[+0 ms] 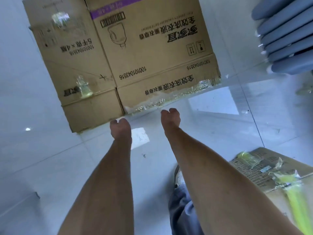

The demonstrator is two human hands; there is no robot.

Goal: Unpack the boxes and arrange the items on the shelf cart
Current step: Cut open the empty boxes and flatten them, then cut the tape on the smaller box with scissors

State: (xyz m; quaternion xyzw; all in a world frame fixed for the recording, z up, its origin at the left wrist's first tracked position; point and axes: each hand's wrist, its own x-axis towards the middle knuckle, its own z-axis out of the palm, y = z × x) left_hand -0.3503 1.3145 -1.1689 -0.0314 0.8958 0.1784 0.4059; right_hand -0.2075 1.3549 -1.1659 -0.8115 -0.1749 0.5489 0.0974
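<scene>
A large brown cardboard box (132, 53) with printed black text, a purple stripe and torn clear tape along its near edge stands on the white tiled floor. Both my arms reach forward to that near edge. My left hand (120, 128) is at the box's near corner and my right hand (170, 118) is at the taped flap edge. The fingers of both hands curl out of sight at the cardboard, so only the backs of the hands show. No shelf cart is in view.
A second cardboard box (264, 172) with yellow-green tape lies at the lower right, close to my right arm. Stacked grey-blue padded pieces (286, 36) fill the upper right. My shoe (178, 177) and trouser leg are below my right arm. A grey object (32, 197) sits at the lower left.
</scene>
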